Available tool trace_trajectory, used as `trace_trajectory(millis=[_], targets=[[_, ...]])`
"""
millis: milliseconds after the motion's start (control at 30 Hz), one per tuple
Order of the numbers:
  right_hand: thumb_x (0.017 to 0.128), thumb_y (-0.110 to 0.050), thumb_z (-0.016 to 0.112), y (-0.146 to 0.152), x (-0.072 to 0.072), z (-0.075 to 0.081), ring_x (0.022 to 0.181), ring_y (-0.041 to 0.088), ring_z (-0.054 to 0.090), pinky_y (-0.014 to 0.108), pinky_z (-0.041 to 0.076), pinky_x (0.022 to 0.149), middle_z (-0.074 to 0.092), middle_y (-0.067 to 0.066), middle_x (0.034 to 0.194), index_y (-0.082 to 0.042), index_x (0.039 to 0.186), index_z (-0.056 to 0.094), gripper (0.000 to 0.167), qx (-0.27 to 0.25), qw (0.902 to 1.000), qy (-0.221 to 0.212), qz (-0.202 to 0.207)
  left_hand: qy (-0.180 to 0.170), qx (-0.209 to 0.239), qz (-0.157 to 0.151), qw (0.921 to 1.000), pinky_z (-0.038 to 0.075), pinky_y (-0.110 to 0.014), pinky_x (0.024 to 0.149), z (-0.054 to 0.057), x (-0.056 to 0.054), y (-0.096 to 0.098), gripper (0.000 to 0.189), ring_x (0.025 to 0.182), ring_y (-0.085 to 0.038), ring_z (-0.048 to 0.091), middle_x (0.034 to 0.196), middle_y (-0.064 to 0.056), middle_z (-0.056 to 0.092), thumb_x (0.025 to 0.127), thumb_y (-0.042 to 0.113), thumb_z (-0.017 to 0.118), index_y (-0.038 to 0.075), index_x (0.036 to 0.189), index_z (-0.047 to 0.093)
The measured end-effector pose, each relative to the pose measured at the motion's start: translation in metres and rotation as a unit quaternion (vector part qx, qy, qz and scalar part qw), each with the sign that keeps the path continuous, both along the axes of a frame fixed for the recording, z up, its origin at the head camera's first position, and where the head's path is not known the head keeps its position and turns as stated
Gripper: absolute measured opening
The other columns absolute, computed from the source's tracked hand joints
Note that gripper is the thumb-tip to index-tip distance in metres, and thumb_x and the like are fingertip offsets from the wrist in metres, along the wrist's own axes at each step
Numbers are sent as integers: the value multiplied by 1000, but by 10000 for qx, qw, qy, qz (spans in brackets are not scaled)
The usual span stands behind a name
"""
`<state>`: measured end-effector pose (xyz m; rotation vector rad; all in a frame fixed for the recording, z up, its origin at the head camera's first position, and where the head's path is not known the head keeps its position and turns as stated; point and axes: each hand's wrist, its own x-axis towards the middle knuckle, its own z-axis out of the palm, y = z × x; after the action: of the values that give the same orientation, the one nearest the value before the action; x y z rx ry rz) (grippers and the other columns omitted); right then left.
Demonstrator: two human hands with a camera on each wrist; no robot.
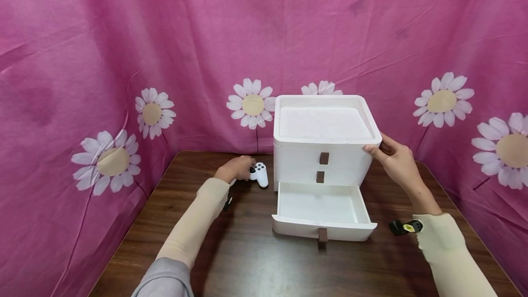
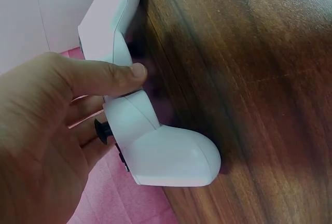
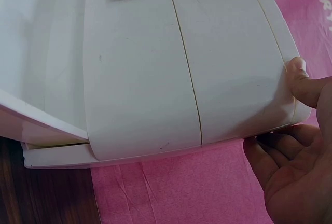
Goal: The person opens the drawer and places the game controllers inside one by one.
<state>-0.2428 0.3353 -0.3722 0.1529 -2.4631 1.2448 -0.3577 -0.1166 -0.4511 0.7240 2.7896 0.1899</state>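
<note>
My left hand (image 1: 239, 168) grips a white game controller (image 1: 261, 176) at the back of the table, just left of a white drawer unit (image 1: 297, 162). In the left wrist view the thumb lies across the middle of the controller (image 2: 171, 156), with the fingers on its far side near a black thumbstick (image 2: 104, 130). My right hand (image 1: 398, 162) holds the upper right front corner of the unit, thumb on the front and fingers along the side (image 3: 280, 162). The bottom drawer (image 1: 294, 228) is pulled out, with nothing inside; the two drawers above it are closed.
Brown tabs (image 1: 324, 158) serve as handles on the drawer fronts. A shallow tray top (image 1: 321, 123) caps the unit. The brown wooden table (image 1: 247, 260) extends in front, and a pink curtain with daisies (image 1: 198, 58) hangs behind and at both sides.
</note>
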Motion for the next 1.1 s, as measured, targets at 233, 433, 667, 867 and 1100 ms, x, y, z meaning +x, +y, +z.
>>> trace_trajectory(millis=[233,433,667,867,1100], targets=[[101,-34,75,0,0,0,97,-24,51,-1,46,75,60,33,142,-2,158,47,70,53,10000,-14,-12,-63,156,-2,9999,56,-38,101,-1,-2,-6,56,116,-22,65,137,-10,71,88,3,78,8,142,66],[101,-36,74,1,1,2,97,-24,50,0,45,74,61,31,143,-4,159,47,71,168,9998,-97,-22,-53,217,-101,9997,56,-41,107,3,1,-12,59,126,-25,67,137,-10,72,84,8,84,6,141,68],[101,-35,75,0,0,3,98,-26,50,-1,46,74,61,32,143,-4,159,47,71,169,9998,-114,43,-269,427,4,9987,55,-43,109,4,3,-20,58,130,-28,66,139,-11,71,87,11,84,4,142,67],[101,-35,75,0,-1,4,97,-27,50,-2,45,75,61,31,143,-5,159,47,71,196,9998,-102,28,-254,397,24,9989,57,-42,106,17,7,-25,57,123,-24,69,137,-10,73,86,14,85,6,139,70],[100,-35,76,3,-1,5,95,-27,50,-2,45,74,62,30,144,-6,159,47,72,258,9996,-99,-39,-253,366,-53,9990,57,-42,104,33,13,-28,58,117,-19,68,136,-7,74,83,17,88,8,138,72]])
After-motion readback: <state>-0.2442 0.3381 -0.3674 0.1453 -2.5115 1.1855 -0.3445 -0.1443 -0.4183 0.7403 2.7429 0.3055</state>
